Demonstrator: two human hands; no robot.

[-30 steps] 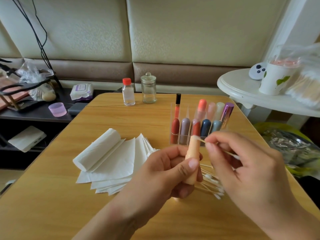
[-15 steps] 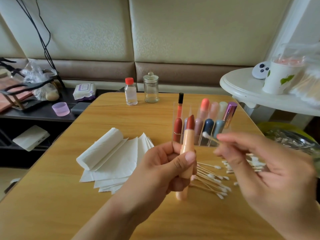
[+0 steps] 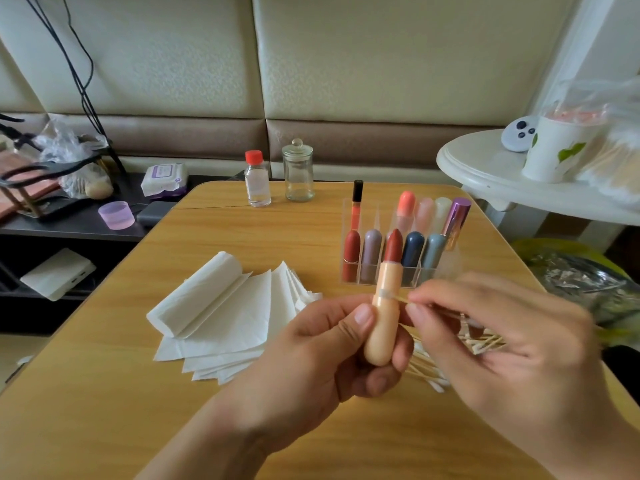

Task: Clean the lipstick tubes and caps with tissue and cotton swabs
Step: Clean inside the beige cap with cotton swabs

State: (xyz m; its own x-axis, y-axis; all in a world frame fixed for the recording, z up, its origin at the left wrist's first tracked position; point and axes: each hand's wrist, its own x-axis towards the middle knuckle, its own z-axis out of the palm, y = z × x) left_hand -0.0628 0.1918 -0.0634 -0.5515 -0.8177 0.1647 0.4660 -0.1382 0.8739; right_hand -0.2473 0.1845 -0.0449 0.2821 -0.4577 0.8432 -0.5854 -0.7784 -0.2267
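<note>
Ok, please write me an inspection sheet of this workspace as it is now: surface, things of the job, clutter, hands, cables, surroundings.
Surface: wooden table, a thin crack line near its far edge.
Job's things: peach lipstick tube, uncapped, red tip up; cotton swab touching its seam; loose swabs; tissue stack; clear organizer holding lipsticks.
Clutter: red-capped bottle; glass jar.
Hands: left hand holds the tube; right hand pinches the swab, blurred.
Cables: black cables hang on the wall, off the table.
Surroundings: white side table with paper cup; wipes pack on dark shelf.
</note>
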